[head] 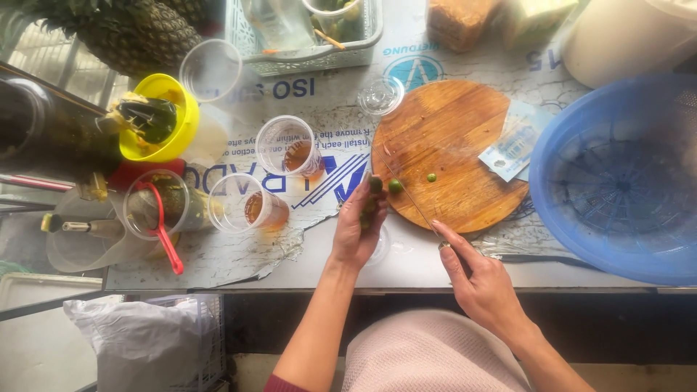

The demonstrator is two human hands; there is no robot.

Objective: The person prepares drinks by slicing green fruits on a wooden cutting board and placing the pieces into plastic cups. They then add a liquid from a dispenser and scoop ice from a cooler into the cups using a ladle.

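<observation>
Head view looks straight down on a table (239, 254) covered with printed sheeting. At the far right sits a blue basket (617, 181), its rim just beside a round wooden board (450, 145). A pineapple (123, 29) lies at the top left, with a yellow bowl (163, 116) of scraps below it. Two clear cups (290, 145) holding amber liquid stand left of the board.

Right hand (479, 279) is closed around a knife (410, 199) handle, forefinger along the top, the thin blade lying across the board's near edge. Left hand (359, 225) has its fingers curled round small green limes (375, 185) at the board's left rim. A cut lime half (395, 186) sits just beside those fingertips, and a smaller piece (431, 177) lies near it on the board.
</observation>
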